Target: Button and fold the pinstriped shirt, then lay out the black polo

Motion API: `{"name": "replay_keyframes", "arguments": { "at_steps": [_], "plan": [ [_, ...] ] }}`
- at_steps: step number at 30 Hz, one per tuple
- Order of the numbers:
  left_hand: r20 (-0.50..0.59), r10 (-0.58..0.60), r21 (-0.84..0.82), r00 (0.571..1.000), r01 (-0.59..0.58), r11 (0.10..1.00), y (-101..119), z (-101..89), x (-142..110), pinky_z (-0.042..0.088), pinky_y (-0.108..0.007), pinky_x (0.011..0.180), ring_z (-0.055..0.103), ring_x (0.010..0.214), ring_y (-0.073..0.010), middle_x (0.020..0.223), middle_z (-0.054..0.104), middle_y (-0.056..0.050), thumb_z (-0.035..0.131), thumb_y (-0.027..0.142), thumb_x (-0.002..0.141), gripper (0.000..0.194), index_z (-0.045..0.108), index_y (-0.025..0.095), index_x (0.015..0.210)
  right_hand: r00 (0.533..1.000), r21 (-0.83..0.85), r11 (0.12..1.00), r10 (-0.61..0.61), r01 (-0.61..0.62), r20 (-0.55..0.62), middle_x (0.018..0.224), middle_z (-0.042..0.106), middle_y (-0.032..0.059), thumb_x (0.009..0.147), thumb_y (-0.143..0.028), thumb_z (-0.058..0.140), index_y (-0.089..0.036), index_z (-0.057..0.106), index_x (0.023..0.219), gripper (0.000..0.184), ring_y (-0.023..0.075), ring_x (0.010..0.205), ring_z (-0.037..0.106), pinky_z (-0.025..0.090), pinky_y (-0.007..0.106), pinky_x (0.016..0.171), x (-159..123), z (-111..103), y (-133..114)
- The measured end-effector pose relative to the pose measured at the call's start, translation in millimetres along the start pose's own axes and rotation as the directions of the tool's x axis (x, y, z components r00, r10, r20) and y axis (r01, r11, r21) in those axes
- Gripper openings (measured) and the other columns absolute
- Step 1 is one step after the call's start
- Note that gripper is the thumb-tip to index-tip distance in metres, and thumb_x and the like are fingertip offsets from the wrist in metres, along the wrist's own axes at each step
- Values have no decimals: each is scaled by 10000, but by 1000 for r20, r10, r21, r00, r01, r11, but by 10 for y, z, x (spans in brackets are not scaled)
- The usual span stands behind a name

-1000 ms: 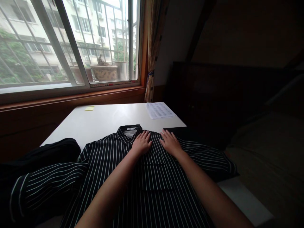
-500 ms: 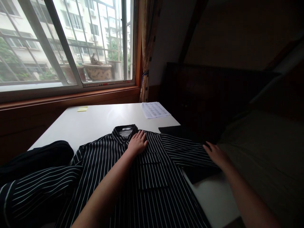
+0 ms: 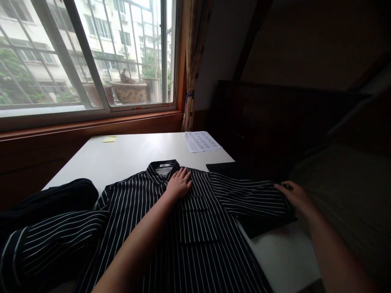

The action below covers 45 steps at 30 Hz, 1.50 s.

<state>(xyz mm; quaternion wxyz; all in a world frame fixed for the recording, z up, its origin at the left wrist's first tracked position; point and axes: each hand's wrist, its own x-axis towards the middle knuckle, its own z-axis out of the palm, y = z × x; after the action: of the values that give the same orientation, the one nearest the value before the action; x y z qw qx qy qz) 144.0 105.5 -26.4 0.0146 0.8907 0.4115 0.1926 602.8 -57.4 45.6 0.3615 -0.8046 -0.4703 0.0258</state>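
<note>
A black shirt with white stripes [image 3: 195,221] lies face up across the white table, its collar toward the window. My left hand [image 3: 179,183] rests flat on the shirt just right of the collar, fingers stretched out, above the chest pocket. At the far right, my right hand [image 3: 295,195] pinches the end of the shirt's right-side sleeve [image 3: 250,197], which stretches out sideways from the shoulder. The other sleeve [image 3: 61,232] lies out to the left, loosely bent, with its cuff near the frame's edge.
Dark folded cloth [image 3: 67,193] lies at the left, and a flat black item [image 3: 259,228] sits under the right-side sleeve. Printed sheets [image 3: 202,142] and a yellow note [image 3: 109,139] are on the white table [image 3: 137,152]. A barred window [image 3: 128,49] stands behind.
My right hand has moved outward to the right and grips the sleeve end, which now reaches farther right. My left hand stays pressed on the shirt. The view has shifted slightly.
</note>
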Motion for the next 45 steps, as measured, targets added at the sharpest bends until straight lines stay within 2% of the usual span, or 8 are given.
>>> {"name": "replay_keyframes", "arguments": {
  "at_steps": [11,15,18,23,27,36,40,45],
  "plan": [
    [41,359,-124,932,-352,928,248,-396,-71,459,-361,1022,607,1112,-213,1092,701,-68,497,291,973,245,709,223,1076,961,-90,956,-275,277,35,977,727,116,859,-586,583,-256,659,1035,382,298,840,666,497,363,660,-431,-509,-1682],
    [78,408,-138,909,-396,908,342,-398,-155,405,-393,1082,544,1236,-233,1271,655,-44,522,339,967,317,652,267,1246,905,-9,909,-413,416,101,946,722,51,886,-542,588,-282,652,1083,333,248,769,677,531,358,683,-803,-463,-2306],
    [94,381,-130,920,-368,921,323,-357,-191,338,-443,1136,469,1335,-250,1398,583,-43,497,340,982,364,601,277,1324,817,88,849,-526,522,235,966,724,25,918,-442,593,-297,652,1089,232,221,785,686,550,358,740,-1130,-262,-2694],
    [123,306,-131,944,-290,948,179,-350,-186,317,-445,1163,427,1375,-267,1407,577,-73,571,288,936,361,632,226,1286,563,320,719,-688,617,458,1179,696,40,960,-371,574,-302,583,1295,342,232,1026,672,531,408,924,-1706,201,-3033],
    [94,180,-157,979,-164,974,60,-457,-218,397,-389,1105,500,1283,-243,1315,637,-69,522,194,948,281,693,212,1170,418,415,719,-675,558,608,1220,689,47,977,-441,552,-281,533,1381,435,216,1006,684,540,381,916,-1904,358,-3001],
    [154,5,-357,988,51,933,102,-910,-713,540,-316,879,667,968,-190,1120,693,-71,518,332,969,314,626,201,1234,720,101,862,-474,497,507,1090,699,67,961,-302,520,-243,671,1161,258,238,951,678,532,375,860,-1326,338,-1999],
    [252,25,-436,967,91,895,273,-1070,-1093,550,-350,861,665,946,-205,1173,649,-77,614,405,903,487,530,248,1357,699,78,875,-431,477,571,1062,676,55,899,-289,577,-256,690,1108,240,204,825,668,542,335,780,-1307,385,-1624],
    [320,-61,-401,945,194,895,373,-1075,-1443,495,-440,994,590,1157,-274,1327,555,-97,656,300,851,658,407,291,1459,681,53,857,-443,512,582,1189,629,58,816,-233,638,-286,654,1174,362,262,1078,601,487,422,975,-1359,520,-1342]
  ]
}}
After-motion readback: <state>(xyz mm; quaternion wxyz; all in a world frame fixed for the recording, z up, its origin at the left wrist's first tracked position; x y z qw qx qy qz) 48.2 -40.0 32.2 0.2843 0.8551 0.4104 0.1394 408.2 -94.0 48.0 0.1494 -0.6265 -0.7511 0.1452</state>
